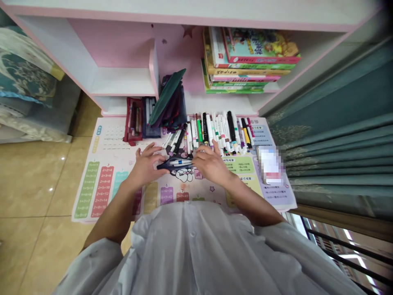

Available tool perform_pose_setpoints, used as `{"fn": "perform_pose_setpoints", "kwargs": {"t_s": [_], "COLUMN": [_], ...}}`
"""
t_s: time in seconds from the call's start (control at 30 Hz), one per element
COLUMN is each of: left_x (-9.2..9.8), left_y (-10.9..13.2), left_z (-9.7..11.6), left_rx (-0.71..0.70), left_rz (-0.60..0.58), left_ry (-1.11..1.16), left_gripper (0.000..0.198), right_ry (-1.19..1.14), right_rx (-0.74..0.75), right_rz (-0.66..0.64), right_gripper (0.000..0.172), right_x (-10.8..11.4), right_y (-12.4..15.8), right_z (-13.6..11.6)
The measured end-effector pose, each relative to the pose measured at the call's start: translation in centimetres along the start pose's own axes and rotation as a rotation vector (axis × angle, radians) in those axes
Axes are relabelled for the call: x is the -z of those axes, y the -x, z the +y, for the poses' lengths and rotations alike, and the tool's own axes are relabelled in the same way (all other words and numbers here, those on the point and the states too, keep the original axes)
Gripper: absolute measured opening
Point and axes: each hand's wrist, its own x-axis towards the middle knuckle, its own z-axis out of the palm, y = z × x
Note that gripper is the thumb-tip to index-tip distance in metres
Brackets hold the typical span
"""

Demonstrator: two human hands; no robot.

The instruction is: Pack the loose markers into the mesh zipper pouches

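A small dark blue pouch (172, 167) lies on the patterned desk mat, its mouth parted, with white markers (181, 162) showing inside. My left hand (147, 164) grips its left end between thumb and fingers. At the right end, my right hand (209, 162) has its fingers curled over the pouch edge; the fingertips are partly hidden. Just beyond my hands lies a long row of markers (219, 131), mostly white with some black, green and yellow ones. A few loose markers (177, 141) sit right behind the pouch.
A red pouch (133, 119) and a blue pouch (150, 130), both filled, lie at the back left. Beside them leans a pile of dark mesh pouches (172, 102). Stacked books (245, 65) occupy the shelf. A blurred phone (270, 164) rests at right, near the curtain (334, 127).
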Motion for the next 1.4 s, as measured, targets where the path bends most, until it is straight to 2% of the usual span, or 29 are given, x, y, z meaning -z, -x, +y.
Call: {"fn": "perform_pose_setpoints", "kwargs": {"t_s": [0.1, 0.23, 0.37, 0.67, 0.93, 1.17, 1.4], "left_x": [-0.7, -1.2, -1.5, -1.3, -0.9, -0.9, -1.0], "left_y": [-0.1, -0.1, 0.0, 0.0, 0.1, 0.0, 0.1], "left_z": [-0.3, -0.7, -0.8, -0.3, 0.1, 0.2, 0.3], "left_rx": [-0.020, -0.061, -0.063, -0.027, -0.004, 0.010, 0.017], "left_rz": [0.034, 0.106, 0.134, 0.108, 0.070, 0.045, 0.048], "left_ry": [0.026, 0.052, 0.086, 0.112, 0.135, 0.123, 0.122], "left_gripper": [0.018, 0.017, 0.017, 0.016, 0.020, 0.019, 0.019], "right_ry": [-0.013, -0.086, -0.148, -0.196, -0.294, -0.414, -0.422], "right_rx": [-0.035, -0.061, -0.064, -0.079, -0.119, -0.195, -0.207], "right_rz": [0.005, -0.014, -0.010, -0.080, -0.138, -0.068, -0.094], "right_gripper": [0.025, 0.016, 0.019, 0.025, 0.020, 0.015, 0.017], "right_x": [0.2, 0.4, 0.2, -1.0, -1.3, -1.5, -1.5], "right_y": [0.2, -0.4, -2.0, -5.6, -6.0, -6.4, -6.7], "right_z": [0.3, -0.2, -1.5, -4.1, -4.3, -4.7, -4.9]}}
